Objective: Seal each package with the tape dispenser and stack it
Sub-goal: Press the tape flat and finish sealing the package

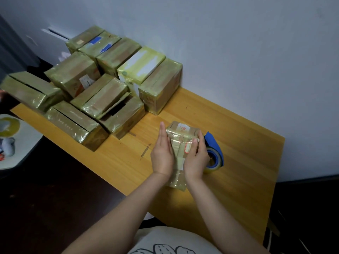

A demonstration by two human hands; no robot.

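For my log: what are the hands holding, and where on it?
The small package, by its sides: left hand flat against the left side, right hand curled over the right edge.

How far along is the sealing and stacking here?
Done: a pile of tape-wrapped boxes sits by the wall. In hand: the left hand and right hand hold a taped small package on the table, tape dispenser lying unheld beside it. Left: stacking it; one open-flapped box in the pile may need sealing.

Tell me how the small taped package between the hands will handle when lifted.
The small package probably stays stiff: it looks like a cardboard box. Its glossy tape wrap may be slippery, so pressing from both sides with the left hand and right hand seems wise.
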